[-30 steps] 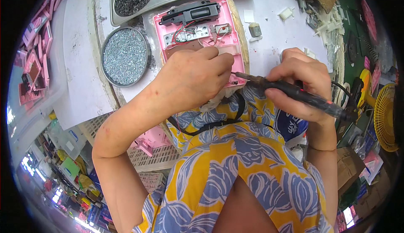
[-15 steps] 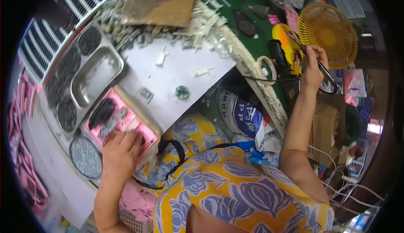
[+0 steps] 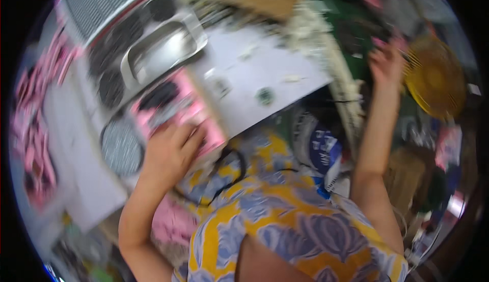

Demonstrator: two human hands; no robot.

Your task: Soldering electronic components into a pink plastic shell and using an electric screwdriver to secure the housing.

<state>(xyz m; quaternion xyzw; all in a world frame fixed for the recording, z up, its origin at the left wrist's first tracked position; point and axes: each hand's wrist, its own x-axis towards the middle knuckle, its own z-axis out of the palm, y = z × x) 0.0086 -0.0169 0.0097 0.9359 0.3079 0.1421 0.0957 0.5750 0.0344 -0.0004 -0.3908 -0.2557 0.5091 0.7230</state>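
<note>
Head view: your left hand (image 3: 170, 149) rests on pink case (image 3: 199, 110), fingers bent; cannot tell if gripping. Case lies near edge of surface (image 3: 244, 99), beside steel tray (image 3: 165, 53) and round dish (image 3: 122, 147). Your right hand (image 3: 387, 63), blurred, near yellow grille (image 3: 437, 81); cannot tell its state.

Open pink casing (image 3: 201, 110) lies aslant, face up; black module (image 3: 159, 95) across its far end.

Shiny metal tray (image 3: 162, 58); pink casing (image 3: 199, 104), probably smooth plastic.
</note>
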